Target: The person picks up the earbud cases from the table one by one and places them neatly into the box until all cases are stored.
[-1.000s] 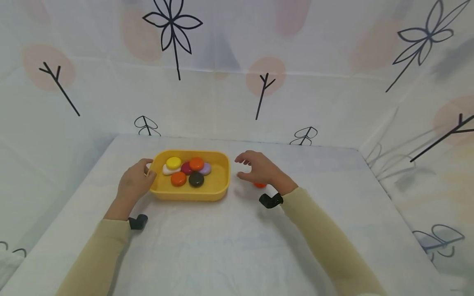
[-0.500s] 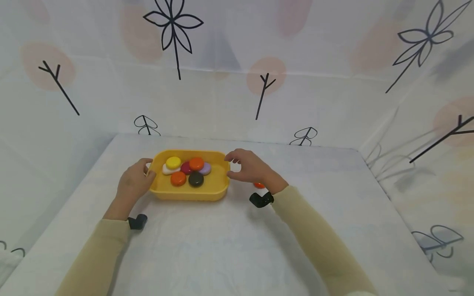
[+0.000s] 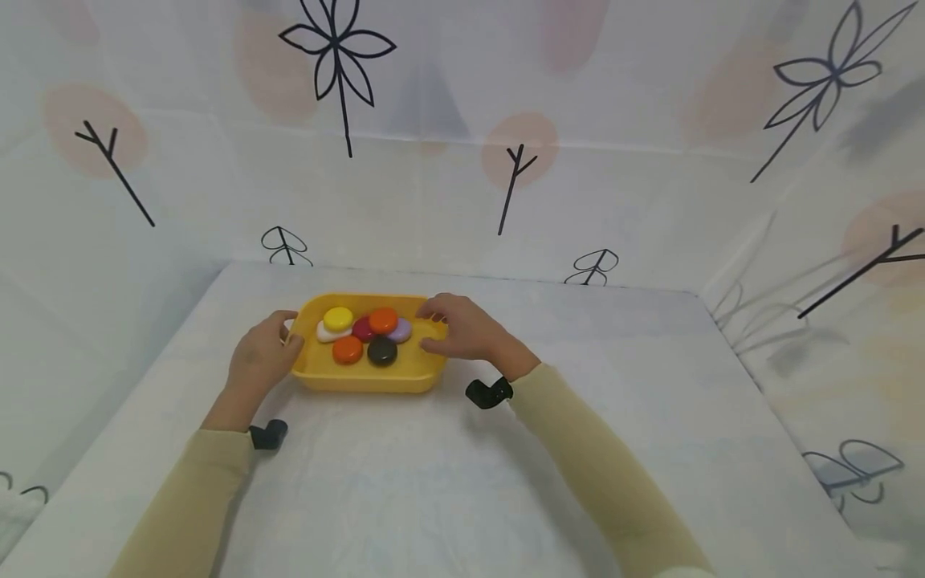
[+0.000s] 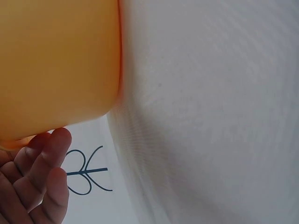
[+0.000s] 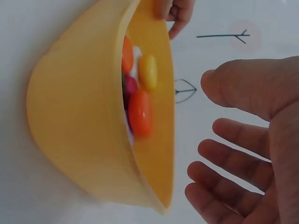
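Observation:
A yellow plastic tray stands on the table with several glossy rounded discs inside. Among them are a yellow disc, a black disc, an orange disc and a lilac disc. My left hand holds the tray's left end, thumb at the rim and fingers on the outer wall, as the left wrist view shows. My right hand hovers over the right end, thumb and fingers spread apart. In the right wrist view its fingers hold nothing and stand off the rim.
White cloth covers the table. A printed white backdrop rises behind it and on both sides. Black bands sit on both wrists above the beige sleeves.
My right hand has moved left from beside the tray to over its right end. An orange-red piece on the table beneath that wrist is now hidden. My left hand and the tray have stayed put.

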Demonstrator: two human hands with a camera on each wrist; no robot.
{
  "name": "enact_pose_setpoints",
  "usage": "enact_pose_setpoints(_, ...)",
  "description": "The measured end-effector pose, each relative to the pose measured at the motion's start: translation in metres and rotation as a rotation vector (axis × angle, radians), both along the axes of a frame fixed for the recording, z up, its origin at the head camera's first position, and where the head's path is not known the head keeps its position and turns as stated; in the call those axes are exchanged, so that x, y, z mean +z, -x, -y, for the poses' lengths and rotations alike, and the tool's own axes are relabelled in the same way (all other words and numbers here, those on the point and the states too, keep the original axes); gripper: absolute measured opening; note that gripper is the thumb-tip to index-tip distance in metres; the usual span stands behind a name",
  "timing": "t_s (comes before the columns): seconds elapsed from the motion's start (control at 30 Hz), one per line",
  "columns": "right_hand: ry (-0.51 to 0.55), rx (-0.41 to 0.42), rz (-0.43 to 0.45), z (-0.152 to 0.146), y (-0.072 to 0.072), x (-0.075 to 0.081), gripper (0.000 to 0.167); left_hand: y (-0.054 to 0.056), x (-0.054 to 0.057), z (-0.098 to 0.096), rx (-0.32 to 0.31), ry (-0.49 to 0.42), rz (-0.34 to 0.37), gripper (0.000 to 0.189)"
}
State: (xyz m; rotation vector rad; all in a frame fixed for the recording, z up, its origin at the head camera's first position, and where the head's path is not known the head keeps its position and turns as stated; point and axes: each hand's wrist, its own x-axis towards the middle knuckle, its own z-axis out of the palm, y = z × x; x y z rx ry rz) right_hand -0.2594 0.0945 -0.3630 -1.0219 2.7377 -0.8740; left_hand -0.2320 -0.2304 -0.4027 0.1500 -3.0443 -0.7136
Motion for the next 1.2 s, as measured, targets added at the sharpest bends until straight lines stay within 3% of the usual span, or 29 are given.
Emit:
enact_pose_setpoints(0.43,0.059,0.033,0.054,0.022,-0.003,-0.007,0.038,0.000,0.000,-0.002,0.006,0.000,-0.006,0.054)
enact_pose_setpoints(0.73,0.054,0.051,0.033,0.037,-0.005,-0.010,0.041,0.000,0.001,-0.001,0.001,0.002,0.003,0.054)
enact_pose_setpoints(0.9,0.034,0.032,0.024,0.045,-0.004,-0.013,0.039,0.000,0.000,-0.001,0.005,0.004,0.000,0.054)
enact_pose_setpoints(1.2,-0.009,-0.028,0.093,0.055,-0.002,-0.023,0.043,0.001,-0.002,0.000,0.009,0.006,-0.002,0.053)
